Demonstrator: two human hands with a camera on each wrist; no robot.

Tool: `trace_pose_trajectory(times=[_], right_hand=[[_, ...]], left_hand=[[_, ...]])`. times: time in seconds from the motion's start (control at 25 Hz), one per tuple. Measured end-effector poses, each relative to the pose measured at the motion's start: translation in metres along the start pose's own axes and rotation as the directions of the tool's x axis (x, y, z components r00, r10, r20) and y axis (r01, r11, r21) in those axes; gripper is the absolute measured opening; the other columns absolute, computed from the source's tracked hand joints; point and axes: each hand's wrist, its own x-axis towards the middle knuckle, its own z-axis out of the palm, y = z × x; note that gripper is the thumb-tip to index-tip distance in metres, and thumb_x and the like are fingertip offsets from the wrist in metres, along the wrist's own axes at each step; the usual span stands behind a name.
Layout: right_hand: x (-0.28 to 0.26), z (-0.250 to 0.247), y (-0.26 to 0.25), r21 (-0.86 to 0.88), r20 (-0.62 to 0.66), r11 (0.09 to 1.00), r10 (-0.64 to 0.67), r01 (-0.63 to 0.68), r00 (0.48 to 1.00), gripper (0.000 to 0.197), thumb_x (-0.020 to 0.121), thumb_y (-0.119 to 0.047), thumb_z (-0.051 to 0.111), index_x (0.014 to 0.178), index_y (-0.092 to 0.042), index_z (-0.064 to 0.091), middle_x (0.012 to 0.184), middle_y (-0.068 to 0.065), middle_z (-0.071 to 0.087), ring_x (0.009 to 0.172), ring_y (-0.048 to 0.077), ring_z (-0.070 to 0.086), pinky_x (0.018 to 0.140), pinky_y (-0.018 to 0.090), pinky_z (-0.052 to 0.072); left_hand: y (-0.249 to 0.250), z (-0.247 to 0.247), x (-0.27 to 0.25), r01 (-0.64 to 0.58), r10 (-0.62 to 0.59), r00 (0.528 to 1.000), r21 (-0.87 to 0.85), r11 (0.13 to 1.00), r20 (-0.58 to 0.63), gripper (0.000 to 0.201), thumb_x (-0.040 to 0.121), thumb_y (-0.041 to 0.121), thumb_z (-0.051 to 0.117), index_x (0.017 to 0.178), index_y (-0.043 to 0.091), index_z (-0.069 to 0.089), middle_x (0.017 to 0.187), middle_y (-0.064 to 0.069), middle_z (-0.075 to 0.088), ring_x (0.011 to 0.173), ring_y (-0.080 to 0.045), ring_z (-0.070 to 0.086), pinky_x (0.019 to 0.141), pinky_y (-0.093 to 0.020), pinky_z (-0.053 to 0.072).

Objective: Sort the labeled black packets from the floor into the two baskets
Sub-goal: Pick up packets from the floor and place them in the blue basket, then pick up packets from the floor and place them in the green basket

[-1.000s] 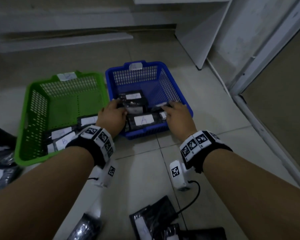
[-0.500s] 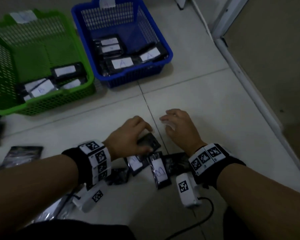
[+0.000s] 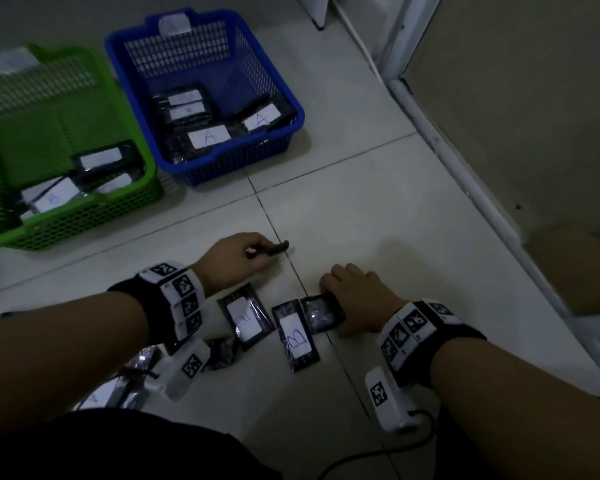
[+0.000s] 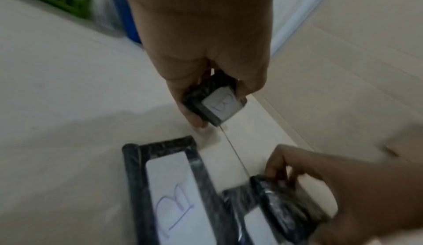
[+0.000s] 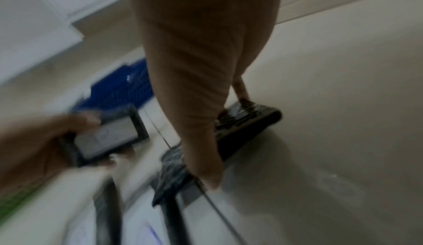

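Observation:
My left hand [image 3: 257,251] hovers just above the floor tiles and pinches a black packet [image 3: 277,248]; its white label reads B [image 4: 220,104] in the left wrist view. My right hand [image 3: 331,289] grips another black packet [image 3: 321,315] that lies face down on the floor, thumb at one end and fingers at the other [image 5: 247,122]. Two more labelled packets lie between my wrists, one [image 3: 248,318] on the left and one marked B [image 3: 297,336]. The green basket [image 3: 94,209] and the blue basket [image 3: 236,164] each hold several labelled packets.
More black packets [image 3: 118,386] lie under my left forearm. A white door frame [image 3: 465,174] runs along the right. Floor tiles between the baskets and my hands are bare. A cable [image 3: 378,455] trails from the right wrist camera.
Both hands left the blue basket and came back to the pile on the floor. The left hand has picked up a packet; the right hand has taken hold of another.

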Motion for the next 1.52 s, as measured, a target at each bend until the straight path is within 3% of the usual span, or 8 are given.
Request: trace_pose_trajectory(times=[0.12, 0.28, 0.56, 0.84, 1.04, 1.28, 1.44, 1.52], right_hand=[[0.022, -0.027, 0.002, 0.477, -0.05, 0.879, 0.053, -0.023, 0.997, 0.029, 0.08, -0.026, 0.067, 0.107, -0.018, 0.058, 0.103, 0.008, 0.055, 0.096, 0.024, 0.054, 0.076, 0.029, 0.042], [0.05, -0.062, -0.006, 0.837, -0.13, 0.546, 0.128, 0.039, 0.983, 0.018, 0.083, -0.011, 0.066, 0.1, -0.016, 0.063, 0.095, 0.012, 0.066, 0.086, 0.023, 0.06, 0.08, 0.037, 0.05], [0.082, -0.099, -0.044, 0.962, -0.131, 0.254, 0.12, 0.097, 0.984, 0.014, 0.087, -0.009, 0.063, 0.097, -0.018, 0.065, 0.079, 0.005, 0.064, 0.058, 0.009, 0.058, 0.054, 0.018, 0.047], [0.103, -0.139, -0.088, 0.992, -0.126, 0.0, 0.118, 0.127, 0.985, 0.015, 0.091, -0.009, 0.055, 0.101, -0.015, 0.063, 0.081, 0.005, 0.064, 0.051, 0.011, 0.062, 0.044, 0.023, 0.05], [0.14, -0.179, -0.084, 0.944, -0.329, 0.087, 0.199, 0.318, 0.923, 0.035, 0.087, 0.004, 0.053, 0.117, -0.013, 0.054, 0.108, 0.007, 0.063, 0.084, 0.018, 0.062, 0.062, 0.029, 0.052], [0.189, -0.215, -0.075, 0.86, -0.43, 0.4, 0.233, 0.317, 0.872, 0.022, 0.091, -0.011, 0.056, 0.11, -0.02, 0.052, 0.119, 0.006, 0.057, 0.09, 0.028, 0.061, 0.04, 0.027, 0.052], [0.224, -0.226, -0.097, 0.765, -0.539, 0.542, 0.241, 0.349, 0.807, 0.034, 0.086, -0.004, 0.057, 0.117, -0.016, 0.051, 0.109, 0.008, 0.059, 0.092, 0.026, 0.06, 0.07, 0.041, 0.055], [0.237, -0.231, -0.105, 0.739, -0.573, 0.601, 0.321, 0.305, 0.754, 0.033, 0.086, -0.004, 0.055, 0.117, -0.011, 0.045, 0.099, 0.009, 0.058, 0.088, 0.025, 0.057, 0.071, 0.032, 0.045]], left_hand=[[0.002, -0.015, -0.002, 0.174, -0.203, 0.979, -0.537, 0.825, 0.005, 0.013, 0.089, 0.015, 0.061, 0.1, 0.008, 0.065, 0.101, -0.017, 0.069, 0.083, -0.019, 0.07, 0.07, -0.028, 0.059], [-0.006, -0.041, -0.012, 0.097, -0.296, 0.943, -0.732, 0.674, -0.148, 0.03, 0.081, 0.005, 0.069, 0.107, 0.001, 0.054, 0.105, -0.02, 0.061, 0.088, -0.031, 0.068, 0.066, -0.035, 0.061], [-0.022, -0.089, -0.033, -0.097, -0.379, 0.849, -0.813, 0.575, -0.369, 0.019, 0.089, 0.001, 0.057, 0.102, 0.009, 0.045, 0.101, -0.011, 0.058, 0.083, -0.03, 0.066, 0.063, -0.036, 0.061], [-0.038, -0.122, -0.048, -0.235, -0.394, 0.806, -0.85, 0.472, -0.442, 0.029, 0.091, -0.004, 0.041, 0.115, 0.007, 0.053, 0.112, -0.017, 0.059, 0.093, -0.032, 0.062, 0.072, -0.043, 0.06], [-0.029, -0.153, -0.023, -0.266, -0.405, 0.755, -0.805, 0.53, -0.516, 0.028, 0.091, 0.003, 0.049, 0.117, 0.01, 0.055, 0.11, -0.017, 0.06, 0.091, -0.028, 0.063, 0.069, -0.041, 0.06], [-0.038, -0.173, 0.004, -0.318, -0.475, 0.647, -0.777, 0.543, -0.597, 0.031, 0.09, 0.003, 0.052, 0.118, 0.015, 0.045, 0.099, -0.014, 0.059, 0.08, -0.023, 0.064, 0.065, -0.034, 0.061], [-0.073, -0.186, -0.004, -0.274, -0.5, 0.526, -0.693, 0.666, -0.688, 0.036, 0.089, 0.001, 0.052, 0.117, 0.021, 0.041, 0.09, -0.015, 0.06, 0.07, -0.023, 0.062, 0.057, -0.032, 0.058], [-0.092, -0.195, -0.009, -0.219, -0.504, 0.478, -0.654, 0.725, -0.719, 0.033, 0.088, 0.004, 0.054, 0.111, 0.025, 0.044, 0.093, -0.016, 0.063, 0.074, -0.025, 0.065, 0.071, -0.043, 0.059]])
